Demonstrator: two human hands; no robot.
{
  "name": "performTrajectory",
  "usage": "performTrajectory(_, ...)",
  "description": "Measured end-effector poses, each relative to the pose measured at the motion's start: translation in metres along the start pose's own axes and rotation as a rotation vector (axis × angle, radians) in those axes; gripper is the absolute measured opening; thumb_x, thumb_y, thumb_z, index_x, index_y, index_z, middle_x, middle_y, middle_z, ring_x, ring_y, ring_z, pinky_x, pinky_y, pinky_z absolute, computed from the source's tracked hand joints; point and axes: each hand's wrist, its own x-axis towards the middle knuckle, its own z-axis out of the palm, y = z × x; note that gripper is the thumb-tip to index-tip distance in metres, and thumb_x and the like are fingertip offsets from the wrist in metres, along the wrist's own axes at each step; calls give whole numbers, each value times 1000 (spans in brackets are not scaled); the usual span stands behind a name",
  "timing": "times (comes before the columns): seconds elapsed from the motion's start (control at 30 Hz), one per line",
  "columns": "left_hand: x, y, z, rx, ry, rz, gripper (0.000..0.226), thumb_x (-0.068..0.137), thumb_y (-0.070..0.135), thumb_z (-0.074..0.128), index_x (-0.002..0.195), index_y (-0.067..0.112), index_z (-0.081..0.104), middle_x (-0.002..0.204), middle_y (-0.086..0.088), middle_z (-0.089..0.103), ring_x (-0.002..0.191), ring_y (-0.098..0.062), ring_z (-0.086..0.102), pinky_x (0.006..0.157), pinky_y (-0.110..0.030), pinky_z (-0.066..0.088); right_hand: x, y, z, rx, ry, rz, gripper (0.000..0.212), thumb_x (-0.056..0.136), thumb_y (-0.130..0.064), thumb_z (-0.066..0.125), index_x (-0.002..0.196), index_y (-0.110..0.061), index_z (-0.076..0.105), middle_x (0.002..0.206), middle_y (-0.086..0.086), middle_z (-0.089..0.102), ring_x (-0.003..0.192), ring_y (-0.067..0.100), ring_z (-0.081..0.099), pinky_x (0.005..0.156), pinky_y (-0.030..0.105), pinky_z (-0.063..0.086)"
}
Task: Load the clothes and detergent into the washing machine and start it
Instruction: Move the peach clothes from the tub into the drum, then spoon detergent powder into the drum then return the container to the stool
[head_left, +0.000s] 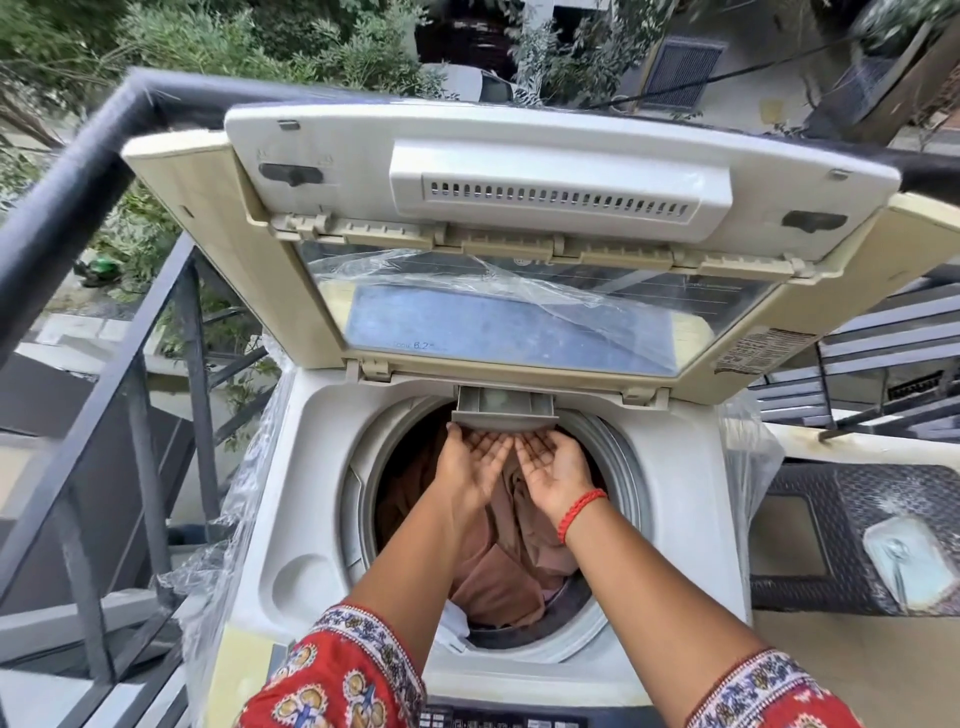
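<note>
A white top-loading washing machine (311, 441) stands in front of me with its folding lid (519, 171) raised. Pinkish-brown clothes (498, 561) lie in the drum (613, 467), with a bit of white cloth at the near rim. A grey detergent drawer (504, 408) juts out over the drum at the back rim. Both my hands reach under it, palms up. My left hand (470, 460) and my right hand (553, 467) have their fingertips against the drawer's underside. A red thread band circles my right wrist.
A black metal railing (104, 291) runs along the left, close to the machine. Clear plastic wrap hangs on the machine's sides. A dark wicker table (883, 519) with a foil-like packet stands at the right. The control panel (498, 719) is at the bottom edge.
</note>
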Motion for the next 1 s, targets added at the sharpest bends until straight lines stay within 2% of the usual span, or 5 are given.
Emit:
performTrajectory(0.33,-11,-7,-30,33,-46,-31,76,97,62,26,135,-2,42,118,-25,55,130,-37,47,100,-42,42,-13,12,-26,28,-37,13,24,103,-12,39,93,1,57,62,14,71,56,22,72,56,31,60)
performTrajectory(0.53,-14,-7,-38,196,-46,-24,66,99,58,25,116,1,54,118,-23,58,117,-33,55,97,-39,45,-23,13,-29,-27,-27,-14,28,103,-12,38,89,2,58,63,14,72,86,26,63,99,38,46)
performTrajectory(0.83,-42,-56,-6,765,-162,34,34,103,32,41,97,4,58,91,-14,64,78,-19,63,73,-29,53,-52,1,-63,-63,-5,-283,14,101,-11,47,99,-8,61,97,13,67,85,18,69,66,23,60)
performTrajectory(0.93,-60,-81,12,1006,-283,98,28,103,27,43,92,6,57,78,-9,61,62,-11,62,53,-18,50,-71,-21,-90,-112,18,-464,12,101,-10,47,105,-9,59,99,12,68,85,17,71,70,24,60)
performTrajectory(1.0,-67,-100,23,1151,-350,152,29,100,30,50,82,9,57,72,-8,59,58,-15,59,56,-23,48,-88,-39,-107,-147,42,-567,16,101,-8,48,114,-6,56,101,12,68,94,22,68,81,30,57)
